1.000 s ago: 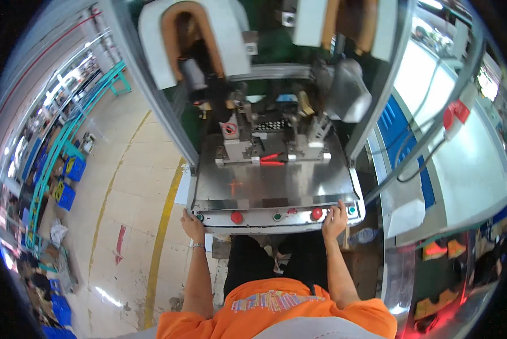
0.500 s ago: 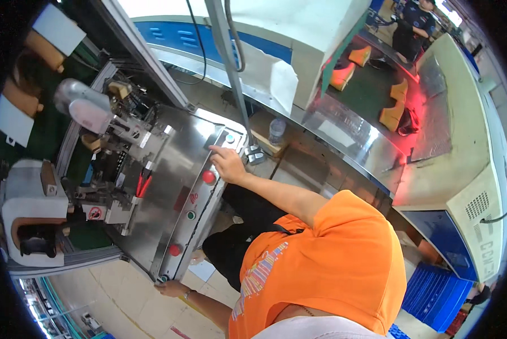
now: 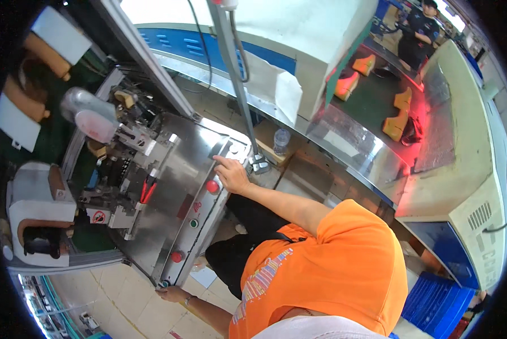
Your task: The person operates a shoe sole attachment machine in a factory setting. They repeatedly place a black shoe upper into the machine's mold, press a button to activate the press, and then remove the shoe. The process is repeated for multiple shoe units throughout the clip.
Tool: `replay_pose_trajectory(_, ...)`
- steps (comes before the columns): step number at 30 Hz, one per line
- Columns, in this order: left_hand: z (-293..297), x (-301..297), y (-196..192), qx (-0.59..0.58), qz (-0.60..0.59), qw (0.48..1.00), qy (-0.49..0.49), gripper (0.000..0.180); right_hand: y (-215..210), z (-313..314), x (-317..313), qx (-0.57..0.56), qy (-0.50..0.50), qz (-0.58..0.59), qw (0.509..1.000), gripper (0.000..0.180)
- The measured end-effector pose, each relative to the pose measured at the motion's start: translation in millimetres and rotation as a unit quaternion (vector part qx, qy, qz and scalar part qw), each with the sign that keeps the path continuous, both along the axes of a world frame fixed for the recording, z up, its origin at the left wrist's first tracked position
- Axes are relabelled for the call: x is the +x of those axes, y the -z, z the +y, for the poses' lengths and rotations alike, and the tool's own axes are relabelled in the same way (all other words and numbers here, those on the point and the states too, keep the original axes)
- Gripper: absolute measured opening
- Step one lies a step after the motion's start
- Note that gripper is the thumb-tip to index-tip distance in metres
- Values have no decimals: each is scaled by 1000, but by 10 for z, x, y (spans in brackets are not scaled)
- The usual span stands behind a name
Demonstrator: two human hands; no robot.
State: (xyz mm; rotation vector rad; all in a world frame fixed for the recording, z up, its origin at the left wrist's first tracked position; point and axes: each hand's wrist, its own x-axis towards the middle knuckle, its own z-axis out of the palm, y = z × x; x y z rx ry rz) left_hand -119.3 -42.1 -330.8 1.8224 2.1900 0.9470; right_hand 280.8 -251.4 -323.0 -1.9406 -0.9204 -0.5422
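Observation:
My right hand (image 3: pixel 232 174) rests at the far end of a metal machine's control panel (image 3: pixel 184 242), fingers stretched out, beside a red button (image 3: pixel 212 186). It holds nothing. At the panel's near end, my left hand (image 3: pixel 173 293) reaches to the corner by a small green button (image 3: pixel 164 283); its fingers look extended, partly hidden by the edge. Between the hands are another red button (image 3: pixel 177 257) and a green button (image 3: pixel 194 223). Red-handled pliers (image 3: pixel 147 191) lie on the machine's metal top, next to its clamp mechanism (image 3: pixel 115 210).
Left of the panel stand white padded machine parts (image 3: pixel 41 195) inside a metal frame (image 3: pixel 149 53). A conveyor machine (image 3: pixel 344 141) at the right holds yellow shoe lasts (image 3: pixel 397 124) under red light. A plastic bottle (image 3: pixel 281 140) stands below it. A person (image 3: pixel 420 31) is at the far right.
The whole view has shifted slightly, so the machine sits a little lower and to the right. Both hands stay at their places on the panel.

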Motion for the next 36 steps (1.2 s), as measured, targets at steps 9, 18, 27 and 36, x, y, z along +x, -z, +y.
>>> replay_pose_trajectory(9,87,-80,220,59,-59,996,-18,44,0,27,-24,5,-5,10,1000,9)
replay_pose_trajectory(18,83,-38,334,155,-43,977,-137,45,-21,66,-49,8,6,-3,1000,7)
replay_pose_trajectory(27,74,-88,320,113,-149,981,-58,47,-31,77,-60,-3,9,4,1000,8)
replay_pose_trajectory(36,41,-30,233,96,-158,980,-68,47,-42,66,-52,3,5,3,1000,8)
